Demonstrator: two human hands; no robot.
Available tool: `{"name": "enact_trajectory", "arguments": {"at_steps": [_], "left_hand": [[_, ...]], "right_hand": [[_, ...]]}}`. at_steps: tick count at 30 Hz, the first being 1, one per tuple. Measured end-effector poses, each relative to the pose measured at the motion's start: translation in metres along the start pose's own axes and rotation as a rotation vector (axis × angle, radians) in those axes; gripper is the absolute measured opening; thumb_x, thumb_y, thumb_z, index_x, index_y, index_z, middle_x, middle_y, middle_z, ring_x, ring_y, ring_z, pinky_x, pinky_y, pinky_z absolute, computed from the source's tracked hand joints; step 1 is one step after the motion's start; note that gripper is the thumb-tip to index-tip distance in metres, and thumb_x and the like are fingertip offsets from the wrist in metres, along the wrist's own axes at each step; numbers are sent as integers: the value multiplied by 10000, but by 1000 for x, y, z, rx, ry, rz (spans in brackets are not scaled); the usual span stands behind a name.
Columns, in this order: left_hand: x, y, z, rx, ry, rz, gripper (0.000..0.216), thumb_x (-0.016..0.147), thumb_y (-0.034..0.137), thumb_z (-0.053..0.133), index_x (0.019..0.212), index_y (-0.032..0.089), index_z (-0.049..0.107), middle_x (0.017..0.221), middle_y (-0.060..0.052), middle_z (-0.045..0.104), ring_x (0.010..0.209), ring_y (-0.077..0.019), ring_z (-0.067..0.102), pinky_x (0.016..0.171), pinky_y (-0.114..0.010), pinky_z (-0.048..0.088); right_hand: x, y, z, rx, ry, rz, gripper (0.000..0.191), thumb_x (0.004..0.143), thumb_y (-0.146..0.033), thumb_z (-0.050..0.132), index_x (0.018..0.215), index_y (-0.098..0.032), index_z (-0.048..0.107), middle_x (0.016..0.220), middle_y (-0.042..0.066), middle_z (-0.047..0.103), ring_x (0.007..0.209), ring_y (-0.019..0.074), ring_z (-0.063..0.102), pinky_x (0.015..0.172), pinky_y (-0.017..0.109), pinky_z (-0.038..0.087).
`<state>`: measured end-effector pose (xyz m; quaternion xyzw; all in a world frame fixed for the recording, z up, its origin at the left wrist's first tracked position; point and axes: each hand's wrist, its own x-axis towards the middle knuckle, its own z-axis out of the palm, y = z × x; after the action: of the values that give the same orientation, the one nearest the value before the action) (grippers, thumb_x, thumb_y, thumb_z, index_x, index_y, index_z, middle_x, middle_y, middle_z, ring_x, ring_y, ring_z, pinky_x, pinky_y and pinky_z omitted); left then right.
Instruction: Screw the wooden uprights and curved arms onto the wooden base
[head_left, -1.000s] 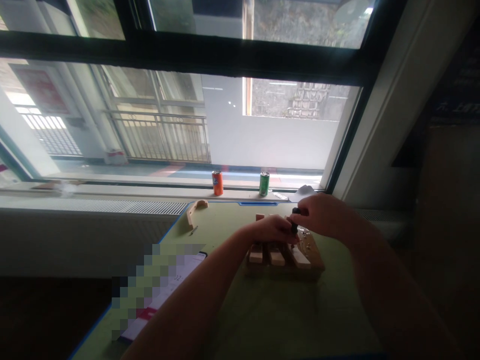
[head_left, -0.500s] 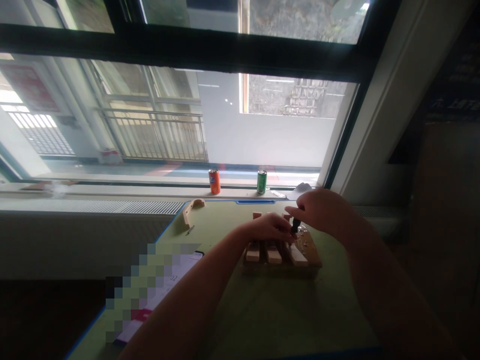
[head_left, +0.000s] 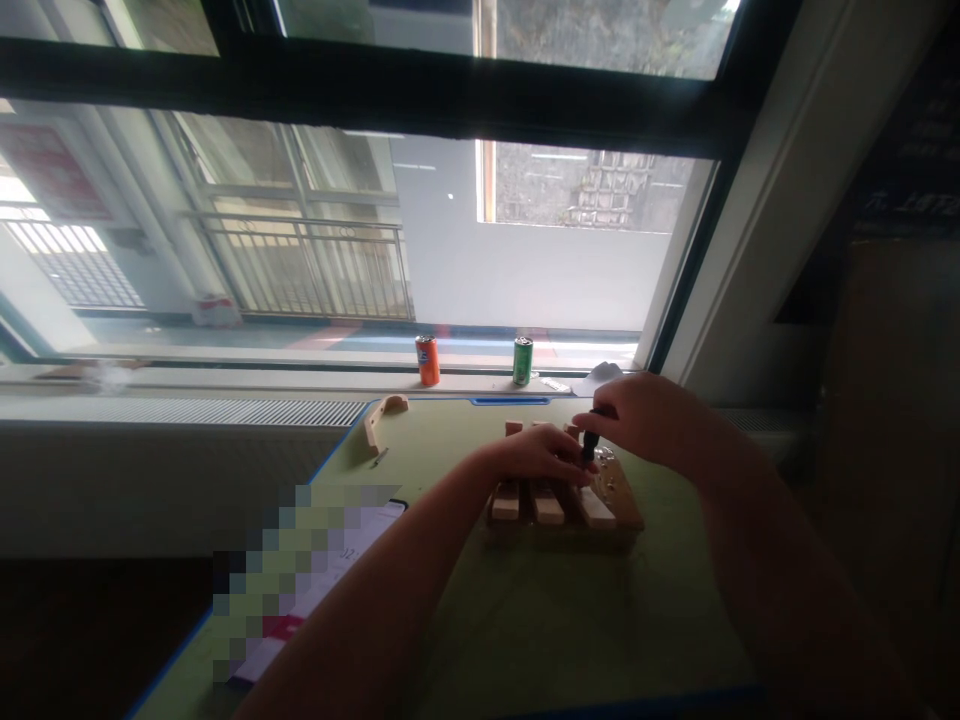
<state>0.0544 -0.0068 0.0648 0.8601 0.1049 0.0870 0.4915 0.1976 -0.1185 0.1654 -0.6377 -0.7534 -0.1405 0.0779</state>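
My right hand (head_left: 641, 415) is closed round the black handle of a screwdriver (head_left: 591, 444), which points down at a brown wooden board (head_left: 628, 512). Just left of it, my left hand (head_left: 536, 452) reaches over the board with its fingertips closed near the screwdriver's lower end. Whatever they pinch there is too small to make out. Three pale wooden strips lie across the board: a left strip (head_left: 505, 504), a middle strip (head_left: 548, 507) and a right strip (head_left: 598, 508) below the screwdriver. Small shiny pieces, which look like screws (head_left: 609, 482), lie scattered on the board's right part.
The green table (head_left: 450, 430) has a curved wooden piece (head_left: 373, 428) at its far left corner, with a small metal piece (head_left: 379, 458) beside it. A phone-like screen (head_left: 322, 590) lies at the left. On the sill stand an orange can (head_left: 427, 361) and a green can (head_left: 523, 361).
The right hand's fingers have shifted slightly on the screwdriver, and more of its black handle top shows. The left hand stays in nearly the same place on the board.
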Motion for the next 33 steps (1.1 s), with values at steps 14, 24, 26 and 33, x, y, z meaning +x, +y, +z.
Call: {"name": "enact_trajectory", "arguments": {"at_steps": [14, 24, 26, 33], "left_hand": [[3, 0, -1, -3, -29, 83, 305, 709, 355, 624, 938, 161, 674, 860, -37, 651, 790, -138, 584, 737, -263, 441], [-5, 6, -6, -54, -50, -65, 306, 715, 279, 627, 998, 166, 648, 868, -34, 632, 758, -126, 576, 697, -264, 444], [-7, 10, -10, -95, -68, -65, 299, 713, 270, 628, 991, 159, 646, 871, -37, 633, 741, -122, 579, 692, -268, 452], [-31, 43, -35, 11, 94, -144, 240, 742, 275, 582, 923, 122, 626, 770, -51, 641, 658, -116, 592, 639, -273, 482]], "right_hand": [[-4, 1, -4, 124, -49, -106, 387, 816, -488, 406, 783, -201, 663, 664, 31, 620, 570, 116, 503, 513, 236, 300], [0, 5, -2, -13, 41, 69, 511, 765, -608, 395, 630, -179, 639, 570, 45, 580, 524, 135, 481, 482, 252, 266], [-3, 10, -8, 53, 96, 67, 495, 787, -581, 385, 662, -172, 634, 579, 37, 584, 514, 124, 478, 488, 250, 278], [-2, 11, -19, 386, 319, 91, 348, 836, -440, 410, 873, -165, 620, 710, 40, 633, 571, 124, 547, 541, 243, 377]]}}
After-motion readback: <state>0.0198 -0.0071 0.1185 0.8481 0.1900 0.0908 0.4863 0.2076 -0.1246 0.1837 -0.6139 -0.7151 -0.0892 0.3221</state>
